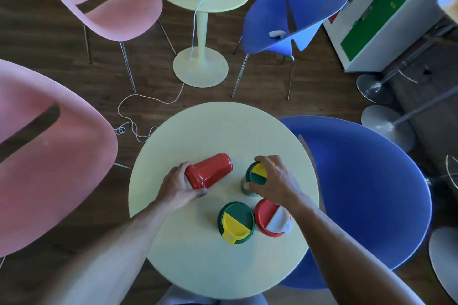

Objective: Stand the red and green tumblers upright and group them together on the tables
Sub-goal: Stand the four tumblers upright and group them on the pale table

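- Red tumbler lies on its side, mid-worktop; left hand is closed round its lid end.
- Green tumbler stands upright just right of it; right hand is clamped over its green-and-yellow lid.
- Risk: the red one may roll or slip while tipped up, since the grip sits at one end only.
- Risk: either forearm could knock the two upright tumblers nearer the body, green-lidded and red-lidded, which are almost touching.
- Round yellow worktop has open space on its far half; its edge is close on the left.
- Beyond: pink chair, blue chair, white cable on the floor. None obstructs.
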